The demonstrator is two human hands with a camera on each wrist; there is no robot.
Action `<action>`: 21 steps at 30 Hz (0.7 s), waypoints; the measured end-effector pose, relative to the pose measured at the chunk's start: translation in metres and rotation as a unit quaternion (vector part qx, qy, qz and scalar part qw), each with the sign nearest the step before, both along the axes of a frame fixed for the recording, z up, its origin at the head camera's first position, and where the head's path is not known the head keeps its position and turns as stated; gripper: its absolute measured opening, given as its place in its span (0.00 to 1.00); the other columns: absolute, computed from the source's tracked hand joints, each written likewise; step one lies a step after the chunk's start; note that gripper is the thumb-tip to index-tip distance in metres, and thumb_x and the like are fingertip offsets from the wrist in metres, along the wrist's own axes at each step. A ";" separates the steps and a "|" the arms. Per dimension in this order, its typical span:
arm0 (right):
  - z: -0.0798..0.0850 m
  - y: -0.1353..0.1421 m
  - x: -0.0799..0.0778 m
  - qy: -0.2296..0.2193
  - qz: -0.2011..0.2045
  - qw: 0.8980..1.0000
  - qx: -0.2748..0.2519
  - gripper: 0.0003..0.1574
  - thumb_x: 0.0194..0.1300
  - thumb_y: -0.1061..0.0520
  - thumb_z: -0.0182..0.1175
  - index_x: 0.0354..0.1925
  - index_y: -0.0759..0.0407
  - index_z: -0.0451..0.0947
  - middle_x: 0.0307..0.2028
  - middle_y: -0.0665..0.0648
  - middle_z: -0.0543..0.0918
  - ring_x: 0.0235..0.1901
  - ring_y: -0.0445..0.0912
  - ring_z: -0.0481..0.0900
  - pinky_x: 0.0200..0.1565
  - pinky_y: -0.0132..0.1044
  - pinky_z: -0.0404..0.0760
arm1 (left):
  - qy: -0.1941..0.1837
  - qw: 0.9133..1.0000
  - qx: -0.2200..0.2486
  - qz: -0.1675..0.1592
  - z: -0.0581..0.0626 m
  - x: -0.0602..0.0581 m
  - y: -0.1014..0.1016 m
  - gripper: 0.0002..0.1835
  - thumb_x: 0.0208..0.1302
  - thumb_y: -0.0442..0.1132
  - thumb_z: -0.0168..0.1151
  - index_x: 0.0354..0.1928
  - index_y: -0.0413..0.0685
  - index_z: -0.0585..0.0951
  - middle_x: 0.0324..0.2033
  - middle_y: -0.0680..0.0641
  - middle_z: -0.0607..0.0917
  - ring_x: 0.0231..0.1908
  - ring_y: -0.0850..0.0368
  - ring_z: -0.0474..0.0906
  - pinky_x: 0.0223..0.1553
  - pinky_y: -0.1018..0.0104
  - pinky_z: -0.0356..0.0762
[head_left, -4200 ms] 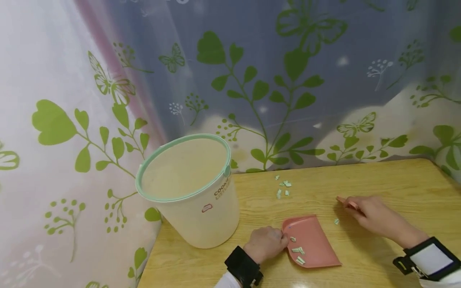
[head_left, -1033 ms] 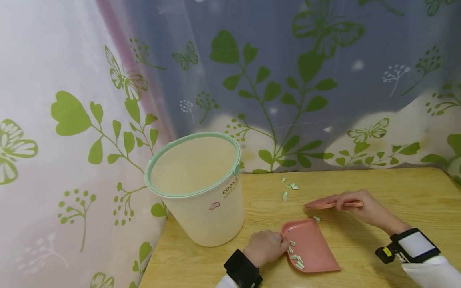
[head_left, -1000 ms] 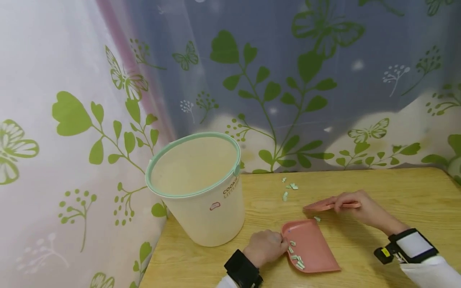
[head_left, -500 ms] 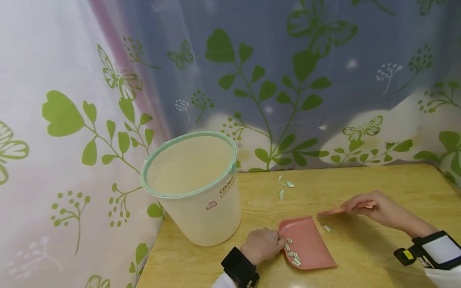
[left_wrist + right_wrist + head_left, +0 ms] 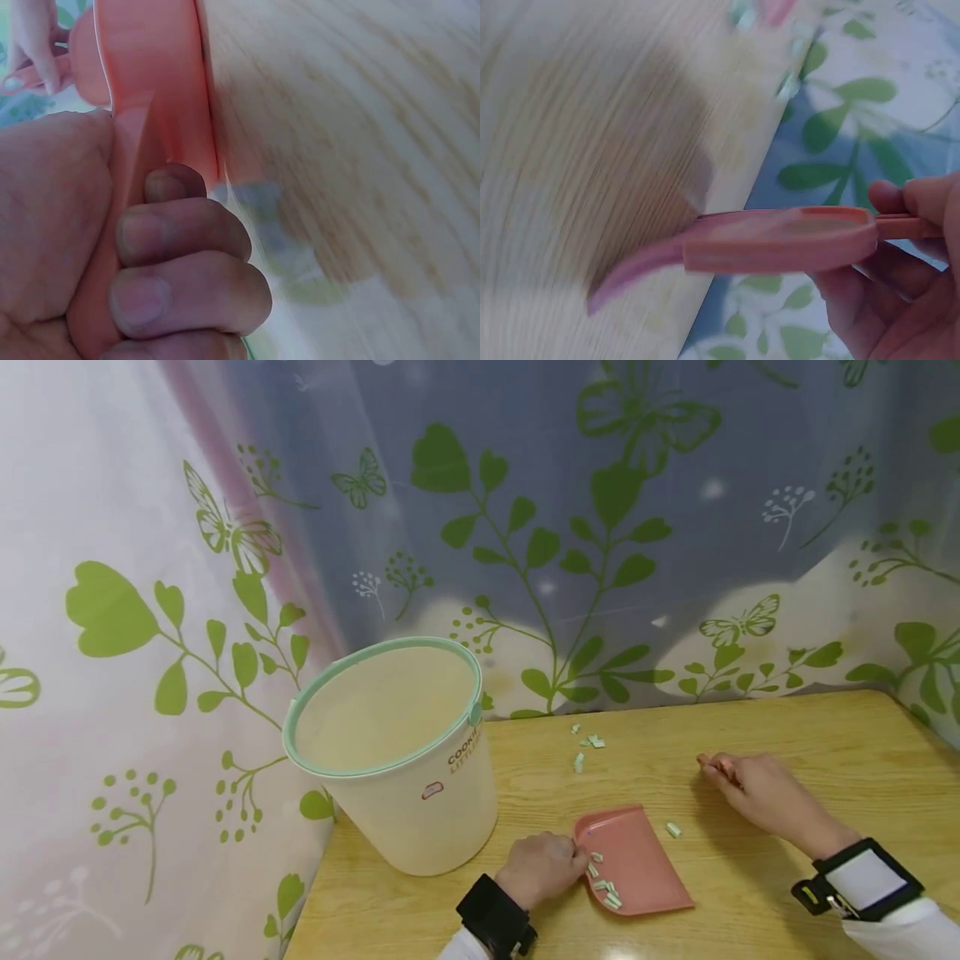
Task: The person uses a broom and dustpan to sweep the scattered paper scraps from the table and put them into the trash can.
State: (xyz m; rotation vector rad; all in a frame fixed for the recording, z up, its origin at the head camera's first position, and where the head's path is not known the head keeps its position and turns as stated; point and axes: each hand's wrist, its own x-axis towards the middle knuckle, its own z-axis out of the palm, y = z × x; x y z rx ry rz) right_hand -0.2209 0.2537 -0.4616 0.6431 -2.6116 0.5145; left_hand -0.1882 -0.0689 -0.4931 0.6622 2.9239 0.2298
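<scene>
My left hand (image 5: pixel 542 867) grips the handle of a pink dustpan (image 5: pixel 645 864) lying on the table; the left wrist view shows its fingers curled round that handle. Several pale green scraps (image 5: pixel 606 886) lie in the pan near its handle side. To the right, my right hand (image 5: pixel 780 803) holds a small pink brush (image 5: pixel 780 251) by its handle, its bristles blurred in the right wrist view. In the head view the hand hides most of the brush. One loose scrap (image 5: pixel 673 830) sits on the table between the pan's right edge and the brush.
A cream bucket (image 5: pixel 420 822) with a mint rim stands left of the dustpan, its mouth facing up. Several more green scraps (image 5: pixel 592 742) lie behind the pan towards the table's back edge. A leaf-patterned curtain (image 5: pixel 525 527) hangs behind the wooden table (image 5: pixel 825 735).
More scraps lie in the pan than about four seconds ago. The brush went in near the pan's edge, then my right hand drew it back right. The left hand keeps hold of the dustpan.
</scene>
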 end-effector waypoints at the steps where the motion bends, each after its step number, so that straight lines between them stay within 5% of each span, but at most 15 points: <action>1: 0.002 -0.005 0.003 -0.018 0.001 1.000 -0.017 0.18 0.67 0.57 0.57 0.21 0.53 0.67 0.10 0.42 0.57 0.10 0.35 0.55 0.16 0.32 0.58 | 0.000 1.000 0.000 0.002 0.000 0.000 0.000 0.25 0.70 0.56 0.44 0.15 0.56 0.70 0.15 0.56 0.71 0.17 0.62 0.68 0.22 0.61 0.69; 7: 0.015 -0.035 0.016 -0.070 0.017 0.992 -0.106 0.24 0.69 0.53 0.55 0.17 0.51 0.61 0.08 0.39 0.52 0.06 0.32 0.51 0.15 0.29 0.56 | 0.000 1.000 -0.003 -0.003 -0.001 -0.001 0.000 0.26 0.71 0.56 0.43 0.15 0.56 0.70 0.17 0.56 0.73 0.18 0.62 0.69 0.22 0.60 0.70; 12: 0.018 -0.057 0.021 -0.094 0.067 0.984 -0.134 0.18 0.69 0.56 0.55 0.21 0.50 0.66 0.11 0.39 0.56 0.09 0.31 0.51 0.15 0.27 0.57 | 0.001 1.000 -0.009 -0.003 0.001 0.000 0.000 0.25 0.70 0.56 0.44 0.15 0.56 0.72 0.18 0.56 0.75 0.18 0.61 0.71 0.22 0.60 0.71; 18: 0.018 -0.079 0.025 -0.094 0.071 0.982 -0.145 0.20 0.69 0.56 0.56 0.20 0.50 0.63 0.12 0.40 0.56 0.10 0.30 0.51 0.16 0.27 0.57 | -0.001 1.000 -0.014 -0.004 0.002 -0.001 0.000 0.24 0.70 0.56 0.44 0.16 0.56 0.72 0.18 0.56 0.74 0.18 0.62 0.70 0.22 0.60 0.72; 21: 0.021 -0.091 0.029 -0.121 0.087 0.975 -0.163 0.20 0.69 0.56 0.55 0.20 0.50 0.64 0.14 0.40 0.64 0.11 0.31 0.53 0.15 0.27 0.57 | -0.003 1.000 -0.019 -0.003 0.001 -0.002 0.000 0.24 0.70 0.55 0.44 0.16 0.56 0.71 0.18 0.56 0.74 0.18 0.62 0.70 0.21 0.60 0.71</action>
